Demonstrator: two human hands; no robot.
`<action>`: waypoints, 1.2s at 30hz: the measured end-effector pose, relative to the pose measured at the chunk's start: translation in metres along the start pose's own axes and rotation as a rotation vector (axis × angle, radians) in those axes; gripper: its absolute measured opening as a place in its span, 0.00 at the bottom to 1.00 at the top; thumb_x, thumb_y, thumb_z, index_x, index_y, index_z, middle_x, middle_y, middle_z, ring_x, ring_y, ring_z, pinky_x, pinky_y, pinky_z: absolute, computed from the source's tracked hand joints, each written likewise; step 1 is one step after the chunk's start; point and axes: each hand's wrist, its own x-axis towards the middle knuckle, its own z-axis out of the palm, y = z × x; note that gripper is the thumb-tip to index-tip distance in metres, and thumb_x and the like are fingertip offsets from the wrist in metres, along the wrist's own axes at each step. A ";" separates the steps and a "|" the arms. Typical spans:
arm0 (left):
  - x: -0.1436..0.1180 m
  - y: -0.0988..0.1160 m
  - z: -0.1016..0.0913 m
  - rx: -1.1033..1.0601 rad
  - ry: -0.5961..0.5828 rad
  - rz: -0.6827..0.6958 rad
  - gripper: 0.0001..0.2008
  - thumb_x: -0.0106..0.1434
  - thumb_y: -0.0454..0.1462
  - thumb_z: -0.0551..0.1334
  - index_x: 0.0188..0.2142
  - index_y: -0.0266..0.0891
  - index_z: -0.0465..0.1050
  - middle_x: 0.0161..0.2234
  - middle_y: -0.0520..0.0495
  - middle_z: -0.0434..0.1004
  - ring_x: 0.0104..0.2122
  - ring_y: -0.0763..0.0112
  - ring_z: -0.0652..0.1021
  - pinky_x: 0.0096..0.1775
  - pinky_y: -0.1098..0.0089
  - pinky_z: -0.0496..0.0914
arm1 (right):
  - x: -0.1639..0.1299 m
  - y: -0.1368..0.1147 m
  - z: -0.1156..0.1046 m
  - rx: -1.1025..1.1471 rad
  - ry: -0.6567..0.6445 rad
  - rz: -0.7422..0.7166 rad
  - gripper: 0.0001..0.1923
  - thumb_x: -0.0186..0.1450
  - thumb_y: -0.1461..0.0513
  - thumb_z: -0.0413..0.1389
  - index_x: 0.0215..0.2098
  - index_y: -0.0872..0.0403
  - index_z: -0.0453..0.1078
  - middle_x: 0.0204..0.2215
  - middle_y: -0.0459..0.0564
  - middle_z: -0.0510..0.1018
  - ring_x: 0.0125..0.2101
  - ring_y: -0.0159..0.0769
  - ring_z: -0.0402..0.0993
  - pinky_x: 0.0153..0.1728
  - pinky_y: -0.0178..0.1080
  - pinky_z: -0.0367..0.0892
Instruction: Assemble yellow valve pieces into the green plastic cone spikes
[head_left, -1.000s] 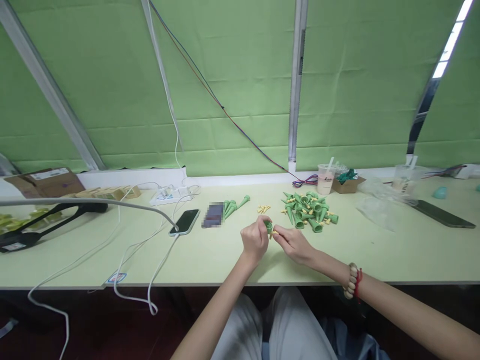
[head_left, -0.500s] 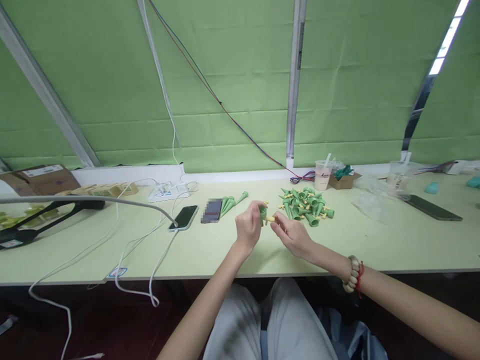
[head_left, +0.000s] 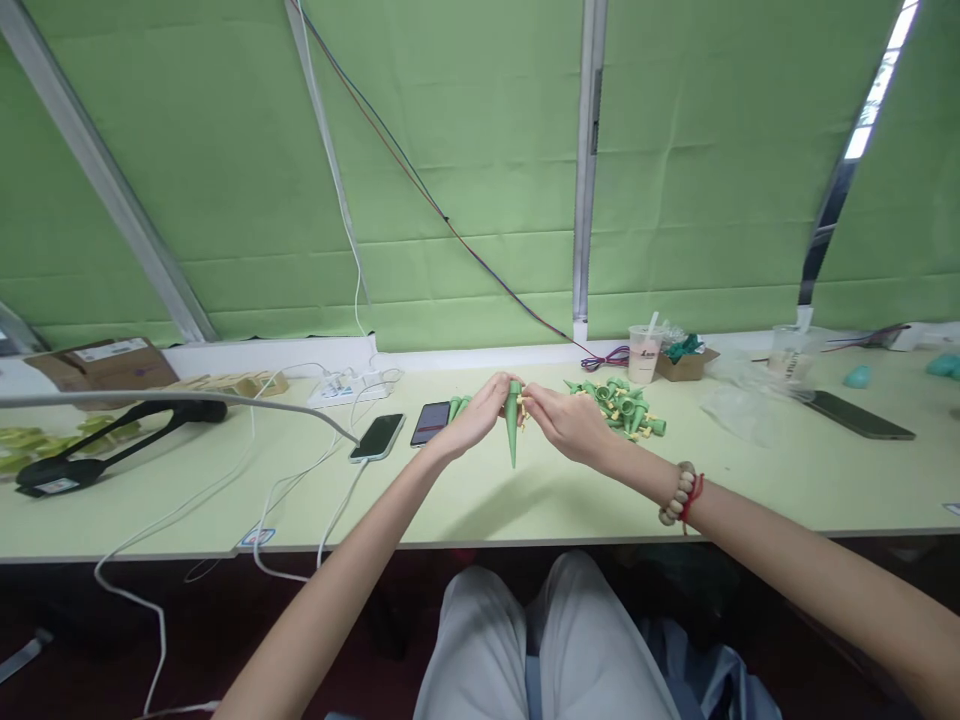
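- The green plastic cone-shaped spike hangs point-down at the centre of the frame, above the pale green tabletop, with its wide mouth at your fingertips
- Your left hand is closed on the top of the spike from the left; keep that pinch near the rim so the mouth faces your other hand
- Your right hand is curled closed against the spike's top from the right, and a small yellow plastic piece shows between the fingers and the spike; whether it is seated or only touching is too small to tell
- To do this well, I judge you should keep the spike steady and upright, line the yellow piece square to the spike, and press straight rather than at a slant
- Keep both wrists above the table so the tip does not catch on it
- The pile of green spikes with yellow bits lies just right of your right hand, a little higher in the frame
- A few more green spikes lie just left of your left hand, beside the two dark phones
- The clear plastic cup with a straw stands further back, right of centre
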 end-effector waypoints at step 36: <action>0.044 -0.092 -0.041 0.534 0.134 0.486 0.15 0.63 0.35 0.51 0.46 0.43 0.71 0.43 0.44 0.74 0.41 0.71 0.74 0.42 0.72 0.67 | 0.031 0.041 0.099 1.096 0.173 0.417 0.15 0.56 0.52 0.57 0.31 0.57 0.69 0.23 0.46 0.72 0.23 0.31 0.70 0.27 0.36 0.68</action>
